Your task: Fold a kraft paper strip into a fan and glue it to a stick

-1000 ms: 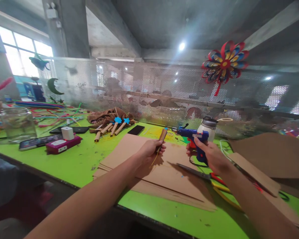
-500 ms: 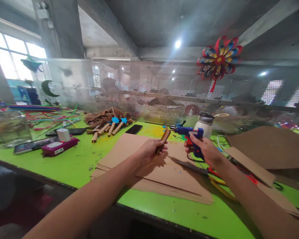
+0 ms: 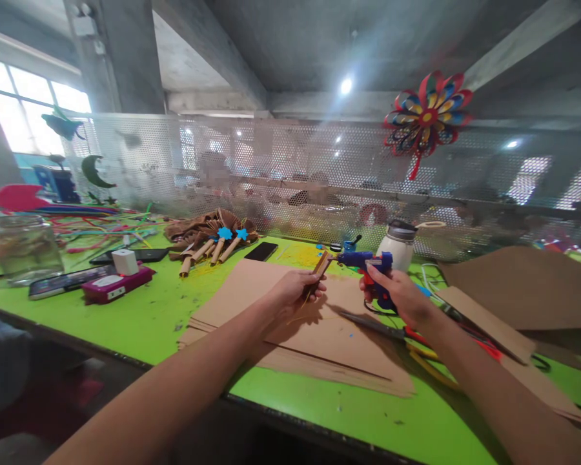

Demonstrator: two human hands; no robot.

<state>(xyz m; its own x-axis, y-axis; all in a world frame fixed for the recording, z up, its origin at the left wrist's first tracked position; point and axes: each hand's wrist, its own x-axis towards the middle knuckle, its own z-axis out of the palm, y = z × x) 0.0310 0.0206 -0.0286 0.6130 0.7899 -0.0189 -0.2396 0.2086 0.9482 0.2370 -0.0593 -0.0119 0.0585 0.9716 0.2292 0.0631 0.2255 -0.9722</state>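
My left hand point(image 3: 295, 287) grips a narrow folded strip of brown paper point(image 3: 322, 263), tilted up, above the stack of brown paper sheets point(image 3: 252, 284). In my right hand point(image 3: 401, 294) is a blue hot glue gun point(image 3: 368, 260) with a red trigger, its nozzle pointing left at the strip's upper end. The nozzle is very close to the strip; whether they touch I cannot tell. Below the glue gun, scissors point(image 3: 377, 326) with red and yellow handles lie across the paper, partly hidden by my right forearm.
Brown paper fans point(image 3: 213, 239) with blue stars lie behind, beside a black phone point(image 3: 261, 251). A white bottle point(image 3: 397, 244) stands behind the glue gun. At left are a purple power strip point(image 3: 116, 284) and a glass jar point(image 3: 25, 252). A perforated metal screen point(image 3: 281, 155) closes the back.
The glue gun's nozzle has dipped slightly along the strip's upper end. My left hand has hardly moved. A pink shape has come into view at the far left.
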